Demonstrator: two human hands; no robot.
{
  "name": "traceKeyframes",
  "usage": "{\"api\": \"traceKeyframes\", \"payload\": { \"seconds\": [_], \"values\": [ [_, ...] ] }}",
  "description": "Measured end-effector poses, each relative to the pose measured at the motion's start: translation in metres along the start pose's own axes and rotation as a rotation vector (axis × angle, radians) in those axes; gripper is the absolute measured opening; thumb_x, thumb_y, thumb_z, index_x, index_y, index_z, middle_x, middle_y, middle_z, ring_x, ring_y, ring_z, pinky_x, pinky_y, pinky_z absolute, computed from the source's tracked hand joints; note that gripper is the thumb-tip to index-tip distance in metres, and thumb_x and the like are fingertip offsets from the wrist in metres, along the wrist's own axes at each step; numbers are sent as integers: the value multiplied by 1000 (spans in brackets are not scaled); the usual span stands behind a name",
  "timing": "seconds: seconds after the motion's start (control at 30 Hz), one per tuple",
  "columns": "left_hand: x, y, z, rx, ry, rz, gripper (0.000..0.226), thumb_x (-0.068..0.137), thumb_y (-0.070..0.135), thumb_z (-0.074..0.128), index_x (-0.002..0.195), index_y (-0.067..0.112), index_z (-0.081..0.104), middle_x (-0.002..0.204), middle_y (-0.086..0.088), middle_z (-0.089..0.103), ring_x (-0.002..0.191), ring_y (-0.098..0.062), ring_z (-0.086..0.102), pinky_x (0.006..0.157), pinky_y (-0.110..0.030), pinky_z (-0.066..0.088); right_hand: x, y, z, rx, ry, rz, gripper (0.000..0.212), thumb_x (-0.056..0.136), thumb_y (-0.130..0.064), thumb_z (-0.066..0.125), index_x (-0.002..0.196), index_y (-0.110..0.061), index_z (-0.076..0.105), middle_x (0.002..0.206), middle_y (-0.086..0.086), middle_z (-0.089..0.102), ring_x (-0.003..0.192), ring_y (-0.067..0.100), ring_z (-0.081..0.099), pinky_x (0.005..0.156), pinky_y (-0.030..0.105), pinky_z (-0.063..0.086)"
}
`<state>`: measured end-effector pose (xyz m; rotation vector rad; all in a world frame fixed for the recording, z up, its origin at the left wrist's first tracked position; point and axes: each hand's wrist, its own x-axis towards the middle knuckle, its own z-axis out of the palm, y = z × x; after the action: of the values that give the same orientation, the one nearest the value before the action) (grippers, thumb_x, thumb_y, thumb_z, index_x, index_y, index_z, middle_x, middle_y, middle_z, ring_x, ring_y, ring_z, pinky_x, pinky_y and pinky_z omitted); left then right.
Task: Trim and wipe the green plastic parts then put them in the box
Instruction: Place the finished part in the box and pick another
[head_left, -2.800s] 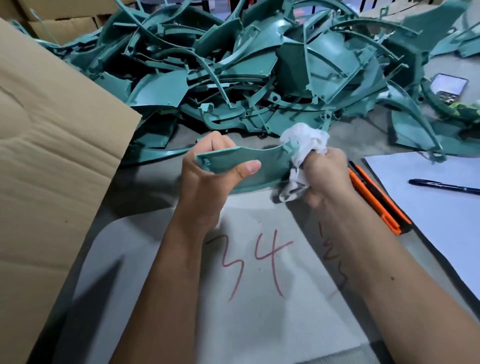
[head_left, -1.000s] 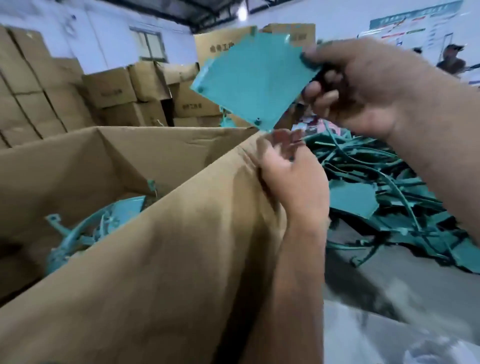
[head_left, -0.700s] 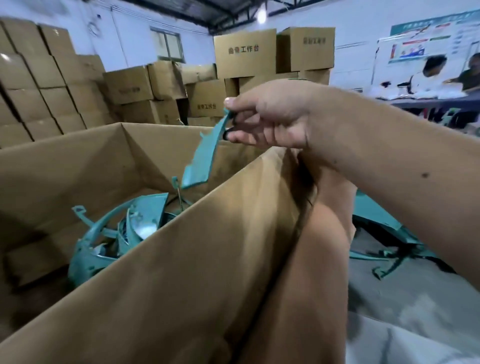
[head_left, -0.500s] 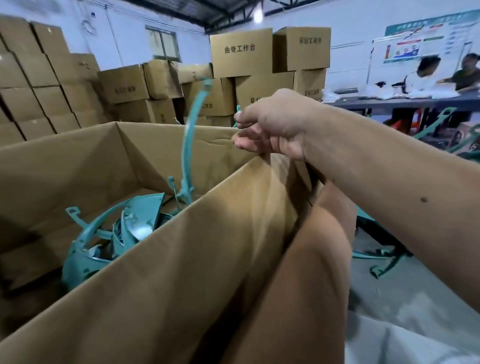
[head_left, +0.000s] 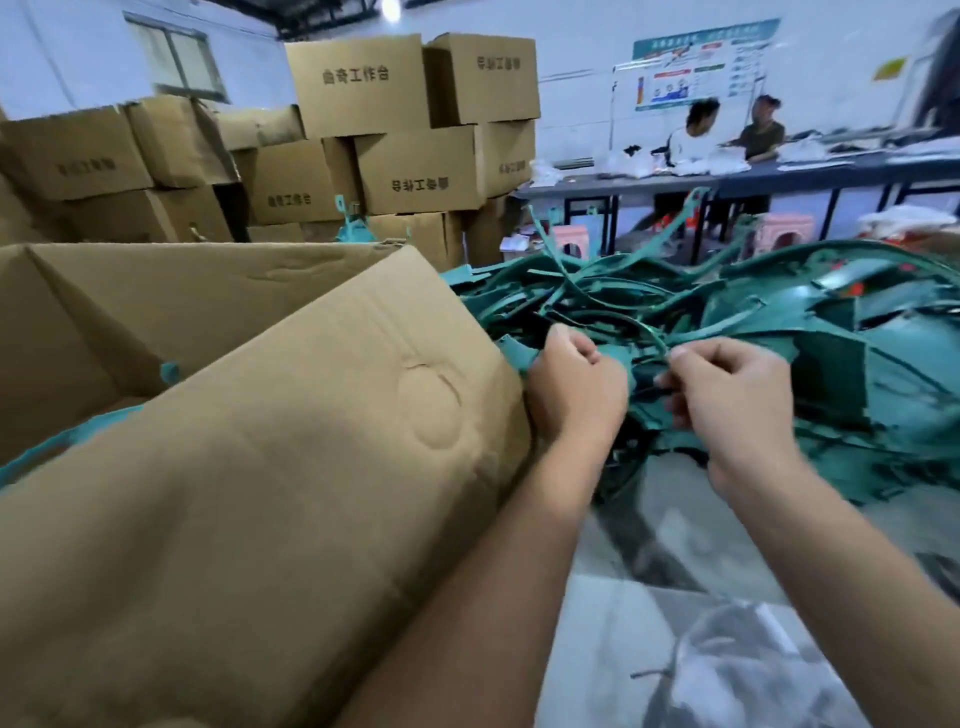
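At the near left, the creased corrugated box (head_left: 270, 467) is seen. Beyond it, curved green plastic parts (head_left: 727, 322) are heaped on the grey worktop (head_left: 670, 525), where thin strips are pinched by left hand (head_left: 574, 387) and right hand (head_left: 732, 395).

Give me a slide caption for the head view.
Both hands, left hand and right hand, reach into the pile of green plastic parts beside the open cardboard box.
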<state>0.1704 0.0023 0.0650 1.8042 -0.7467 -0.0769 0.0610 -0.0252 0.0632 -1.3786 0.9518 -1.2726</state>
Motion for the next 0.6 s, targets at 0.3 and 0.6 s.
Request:
{"api": "traceKeyframes", "payload": {
  "seconds": [0.3, 0.6],
  "values": [
    [-39, 4, 80, 131, -71, -55, 18, 83, 11, 56, 98, 21, 57, 127, -6, 45, 123, -30, 36, 90, -31, 34, 35, 88, -109, -208, 246, 266, 8, 99, -21, 64, 93, -15, 65, 91, 10, 73, 79, 31, 69, 77, 47, 60],
    [-70, 16, 100, -76, -312, 8, 15, 83, 10, 61, 79, 25, 60, 83, 7, 68, 74, -8, 60, 53, -13, 40, 41, 56, -84, 170, -94, 498, 25, 102, -32, 66, 101, -7, 70, 68, 6, 59, 46, 15, 47, 43, 18, 38]
  ]
}}
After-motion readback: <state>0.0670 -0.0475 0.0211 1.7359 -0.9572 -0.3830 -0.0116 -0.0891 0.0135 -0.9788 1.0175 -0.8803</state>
